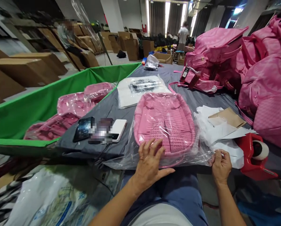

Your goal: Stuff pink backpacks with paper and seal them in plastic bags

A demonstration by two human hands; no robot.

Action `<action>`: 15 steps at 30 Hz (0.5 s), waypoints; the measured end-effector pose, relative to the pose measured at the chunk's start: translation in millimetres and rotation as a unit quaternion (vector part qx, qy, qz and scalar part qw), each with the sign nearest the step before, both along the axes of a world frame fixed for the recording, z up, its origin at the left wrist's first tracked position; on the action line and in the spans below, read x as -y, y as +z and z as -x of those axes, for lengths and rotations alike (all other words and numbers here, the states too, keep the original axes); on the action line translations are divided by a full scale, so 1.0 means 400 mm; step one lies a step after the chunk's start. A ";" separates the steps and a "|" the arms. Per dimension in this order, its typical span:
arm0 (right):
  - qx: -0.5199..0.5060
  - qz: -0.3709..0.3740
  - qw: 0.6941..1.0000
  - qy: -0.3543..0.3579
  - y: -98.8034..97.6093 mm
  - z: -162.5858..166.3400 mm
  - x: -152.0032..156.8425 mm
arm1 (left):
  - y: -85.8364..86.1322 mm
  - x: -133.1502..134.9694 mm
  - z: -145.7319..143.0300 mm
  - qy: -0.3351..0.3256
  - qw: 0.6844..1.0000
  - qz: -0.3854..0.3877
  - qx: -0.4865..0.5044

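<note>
**Bagged pink backpack at the table's near edge, clutter on both sides**

On my feed the pink backpack [165, 124] lies flat in the middle of the grey table [112, 108], already inside a clear plastic bag [121, 160] whose loose end spills over the near edge. My left hand [149, 163] rests flat on the backpack's near end through the plastic, fingers spread and gripping nothing. My right hand [221, 166] is at the bag's right corner, fingers pinched closed on the film.

Just right of that hand I see a red tape dispenser [248, 158] touching a heap of white papers [215, 131], with a brown card piece [227, 116] on top. To the left lie a dark phone [83, 128] and a white phone [119, 128]. Beyond the backpack sits a stack of flat bags [137, 89]. A pile of pink backpacks [260, 69] crowds the right side, and a green bin [24, 110] on the left holds bagged backpacks [79, 102].
</note>
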State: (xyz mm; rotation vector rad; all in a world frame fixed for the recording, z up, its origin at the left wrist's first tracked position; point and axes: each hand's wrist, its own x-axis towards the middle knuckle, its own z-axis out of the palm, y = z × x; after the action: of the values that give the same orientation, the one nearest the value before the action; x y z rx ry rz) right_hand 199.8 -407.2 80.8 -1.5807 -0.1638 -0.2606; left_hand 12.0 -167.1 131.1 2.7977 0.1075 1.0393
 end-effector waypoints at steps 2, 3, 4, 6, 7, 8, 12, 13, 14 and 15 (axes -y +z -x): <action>0.006 0.007 1.000 0.001 0.001 0.000 0.001 | 0.007 0.002 -0.019 -0.011 1.000 0.007 -0.025; 0.007 0.009 1.000 0.001 0.001 0.000 0.002 | 0.007 -0.003 -0.021 -0.012 0.999 0.009 -0.031; 0.008 0.010 1.000 0.002 0.000 0.001 0.002 | 0.006 -0.009 -0.019 -0.009 0.999 0.011 -0.031; 0.007 0.003 1.000 0.002 -0.002 0.001 0.001 | 0.002 -0.022 -0.012 0.004 1.000 0.012 -0.025; 0.008 -0.001 1.000 0.000 -0.001 0.001 0.000 | 0.001 -0.028 -0.008 0.007 1.000 0.014 -0.020; 0.010 -0.002 1.000 -0.003 -0.001 0.002 -0.001 | 0.000 -0.032 -0.005 0.005 1.000 0.017 -0.014; 0.030 0.012 0.999 -0.020 0.009 0.005 -0.005 | 0.000 -0.035 0.001 -0.042 0.998 0.028 0.030; 0.037 0.016 0.999 -0.021 0.012 0.006 -0.005 | 0.002 -0.034 0.001 -0.052 0.997 0.028 0.041; 0.042 0.018 0.999 -0.022 0.015 0.006 -0.005 | 0.006 -0.035 0.001 -0.060 0.997 0.029 0.048; 0.043 0.018 0.999 -0.023 0.017 0.007 -0.006 | 0.010 -0.037 -0.001 -0.068 0.996 0.033 0.050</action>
State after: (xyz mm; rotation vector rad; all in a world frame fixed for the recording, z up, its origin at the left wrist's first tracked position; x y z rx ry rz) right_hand 197.0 -404.9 87.6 -1.6110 -0.2004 -0.3644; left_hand 12.2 -152.2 135.2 2.6464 -0.0577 1.1199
